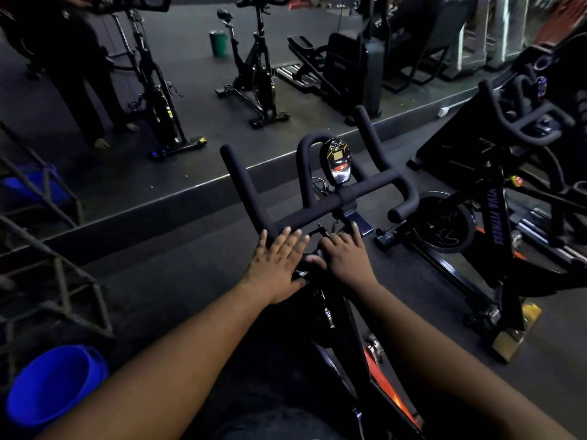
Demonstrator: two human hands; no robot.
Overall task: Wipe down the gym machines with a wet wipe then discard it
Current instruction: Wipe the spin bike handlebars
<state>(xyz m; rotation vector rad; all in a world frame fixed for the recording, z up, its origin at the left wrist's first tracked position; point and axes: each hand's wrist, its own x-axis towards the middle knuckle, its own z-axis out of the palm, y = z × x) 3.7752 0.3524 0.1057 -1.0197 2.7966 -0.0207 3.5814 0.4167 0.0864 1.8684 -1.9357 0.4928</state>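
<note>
The spin bike [336, 236] is standing directly ahead, handlebar [320, 206] facing a wall mirror [190, 90]. Left hand [279, 262] is lying flat, fingers spread, released. Right hand [344, 254] is curling over the frame; whether it is gripping a wipe, cannot tell. A blue bucket [54, 385] is sitting low-left

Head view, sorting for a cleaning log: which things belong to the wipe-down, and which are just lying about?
Job:
- handlebar
- console
- left hand
- right hand
No wipe visible.

Lying about:
- blue bucket
- green bin
- neighbouring bike
</note>
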